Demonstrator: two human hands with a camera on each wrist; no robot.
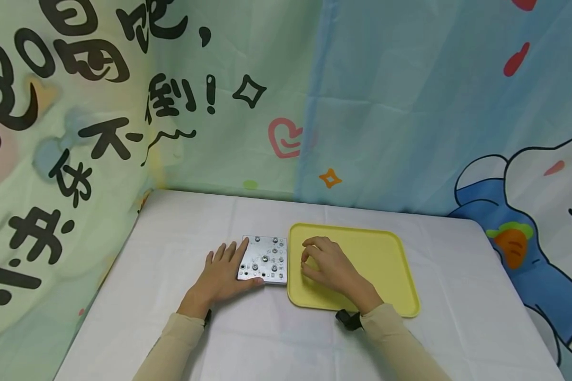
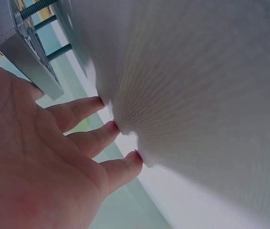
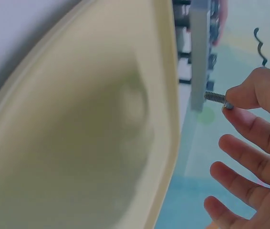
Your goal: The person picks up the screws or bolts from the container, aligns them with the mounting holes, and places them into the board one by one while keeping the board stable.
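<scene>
A square metal plate (image 1: 255, 253) with several screws set in it lies at the middle of the table. Their threaded shanks stick out below it in both wrist views. My left hand (image 1: 223, 272) spreads at its left side, forefinger along the left edge and thumb along the front edge. The other left fingertips (image 2: 134, 161) press on the white cloth. Over the left part of a yellow tray (image 1: 374, 264), my right hand (image 1: 331, 267) pinches a small screw (image 3: 216, 97) between thumb and forefinger. The screw's threaded end points at the plate, close to its edge in the right wrist view.
The yellow tray stands right beside the plate, its raised rim (image 1: 289, 264) between the plate and the tray floor. White cloth (image 1: 248, 338) covers the table. Printed curtains (image 1: 400, 106) hang behind and at the left.
</scene>
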